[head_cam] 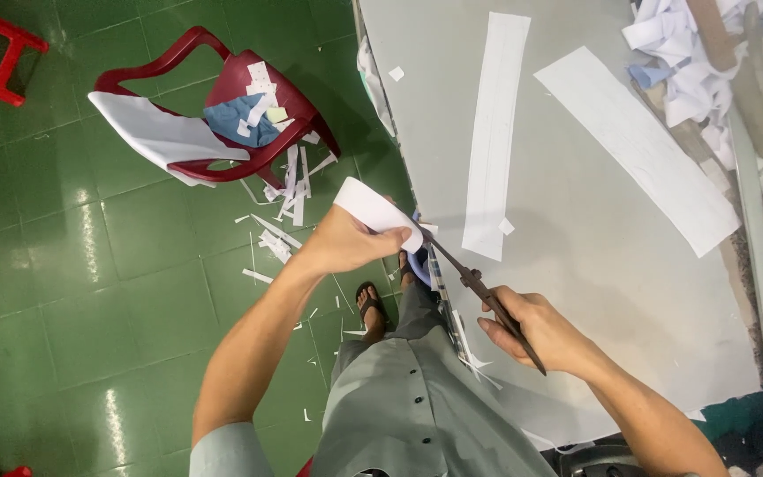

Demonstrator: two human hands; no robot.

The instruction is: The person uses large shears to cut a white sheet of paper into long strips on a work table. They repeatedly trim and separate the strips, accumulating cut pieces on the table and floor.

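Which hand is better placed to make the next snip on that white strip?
Right hand: it grips the scissors, blades pointing at the white strip that the left hand holds.

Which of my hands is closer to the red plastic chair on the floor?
Left. The left hand, holding a white strip, is just right of the red plastic chair; the right hand, holding scissors, is farther away over the table.

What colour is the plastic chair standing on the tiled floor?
Dark red; the chair shows in the head view, at upper left.

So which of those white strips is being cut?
The curled strip in the left hand, at the scissors; the other two lie flat on the table.
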